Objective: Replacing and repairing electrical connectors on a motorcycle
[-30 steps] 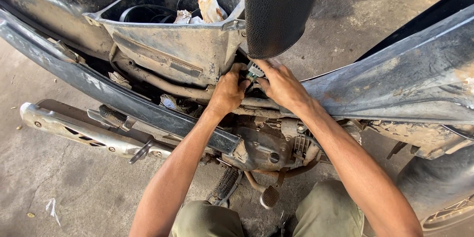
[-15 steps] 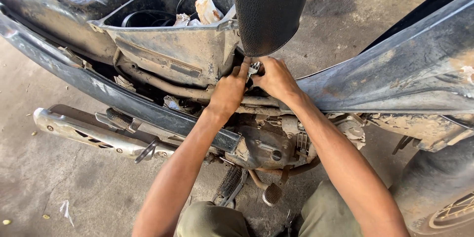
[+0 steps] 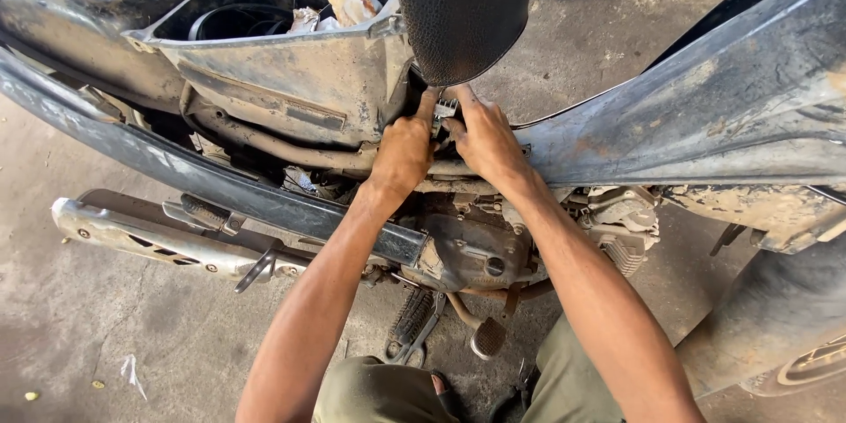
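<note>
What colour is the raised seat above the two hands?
Black, with a fine pebbled texture; the seat shows best in the head view.

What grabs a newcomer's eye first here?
Both hands, left hand and right hand, meet at a small metal part under the raised black seat, centre frame. Behind them at upper left gapes the dusty open storage bin; the chrome exhaust pipe lies lower left.

Your left hand (image 3: 404,152) and right hand (image 3: 483,137) meet at a small metal part (image 3: 445,108) just under the raised black seat (image 3: 464,4). Beside them stands the dusty storage bin (image 3: 291,79); below sit the engine (image 3: 471,247) and exhaust pipe (image 3: 150,238).
</note>
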